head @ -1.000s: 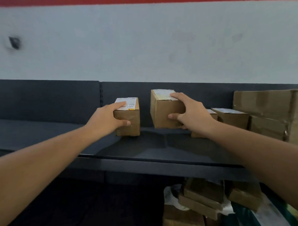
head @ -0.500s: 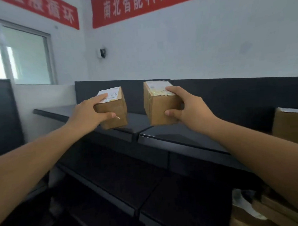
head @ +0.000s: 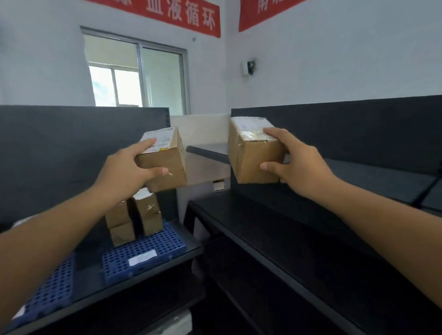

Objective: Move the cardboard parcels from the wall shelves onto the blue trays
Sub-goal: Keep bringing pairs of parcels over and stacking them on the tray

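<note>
My left hand point(head: 123, 174) grips a small cardboard parcel point(head: 167, 164) with a white label on top, held in the air above a blue perforated tray point(head: 147, 247). My right hand point(head: 296, 164) grips a second, slightly larger labelled parcel point(head: 249, 153), held over the corner of the dark wall shelves point(head: 279, 230). Several small parcels point(head: 134, 218) stand stacked at the back of the blue tray. A second blue tray point(head: 51, 291) lies to its left, partly hidden by my left forearm.
The blue trays rest on a dark shelf unit point(head: 99, 297) at the left with a tall dark back panel. A window point(head: 136, 77) and red banners sit on the white wall behind. A lower dark shelf point(head: 319, 289) runs along the right.
Both hands lifted their parcels off the wall shelf and carried them left. The view swung left, bringing the blue trays and stacked parcels into sight.
</note>
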Demonstrator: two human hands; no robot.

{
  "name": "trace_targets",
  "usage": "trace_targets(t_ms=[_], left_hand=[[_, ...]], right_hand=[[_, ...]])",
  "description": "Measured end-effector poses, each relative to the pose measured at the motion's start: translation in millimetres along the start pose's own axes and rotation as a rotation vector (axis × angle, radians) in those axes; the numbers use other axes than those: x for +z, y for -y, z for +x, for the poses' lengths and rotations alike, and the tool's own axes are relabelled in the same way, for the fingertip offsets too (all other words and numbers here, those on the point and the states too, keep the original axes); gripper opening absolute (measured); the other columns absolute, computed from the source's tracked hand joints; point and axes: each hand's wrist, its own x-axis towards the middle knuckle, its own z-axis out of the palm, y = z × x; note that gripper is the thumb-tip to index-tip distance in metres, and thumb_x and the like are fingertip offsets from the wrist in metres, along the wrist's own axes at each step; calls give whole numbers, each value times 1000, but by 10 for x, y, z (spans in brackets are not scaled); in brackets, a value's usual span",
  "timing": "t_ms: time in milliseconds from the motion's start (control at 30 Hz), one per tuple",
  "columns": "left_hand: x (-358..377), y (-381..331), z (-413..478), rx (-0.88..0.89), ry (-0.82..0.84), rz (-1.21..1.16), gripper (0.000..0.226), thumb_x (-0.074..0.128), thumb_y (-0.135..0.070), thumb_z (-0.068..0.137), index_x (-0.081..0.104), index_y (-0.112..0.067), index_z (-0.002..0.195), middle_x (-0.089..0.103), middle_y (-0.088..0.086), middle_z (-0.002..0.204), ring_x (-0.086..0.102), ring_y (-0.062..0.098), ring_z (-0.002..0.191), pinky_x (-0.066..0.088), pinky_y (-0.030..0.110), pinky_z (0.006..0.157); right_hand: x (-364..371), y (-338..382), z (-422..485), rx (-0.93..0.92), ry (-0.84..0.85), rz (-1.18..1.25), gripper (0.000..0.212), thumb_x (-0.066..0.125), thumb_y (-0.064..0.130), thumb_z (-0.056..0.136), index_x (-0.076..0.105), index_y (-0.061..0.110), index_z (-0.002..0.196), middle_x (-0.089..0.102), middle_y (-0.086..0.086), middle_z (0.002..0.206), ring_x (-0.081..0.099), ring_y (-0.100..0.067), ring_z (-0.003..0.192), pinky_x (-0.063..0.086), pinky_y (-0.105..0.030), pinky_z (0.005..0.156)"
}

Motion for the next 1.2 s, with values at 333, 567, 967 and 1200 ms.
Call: trace_targets(t_ms=[333,567,967,1200], left_hand=[[-461,1383,-123,-204,-67,95,79,81,-43,69,44,-46,138,52,-5,139,49,9,109,41,27,88],[54,2180,-271,-367,-24,77,79,82,-42,68,44,-48,137,50,-9,143,50,15,125,46,36,101],[1180,3058,-245,-643,-61,63,77,83,-24,72,47,-40,138,53,-2,138,51,4,105,40,-1,73],[1479,3325,-251,-691,-34,108,79,84,-24,71,42,-54,130,49,-4,143,49,8,123,41,24,104]], right_hand=[[1695,52,525,41,165,156,69,73,28,82,36,52,135,53,2,127,62,-24,97,55,-44,86],[2807,-377,638,88,310,223,71,72,24,83,35,46,139,51,-4,138,54,-22,116,50,-33,91],[4434,-1397,822,-1,528,248,73,72,20,84,34,49,140,50,12,139,50,-5,119,48,-22,93],[4907,-1561,803,-40,597,253,80,71,16,85,24,68,125,45,19,136,48,-3,121,45,-22,96]])
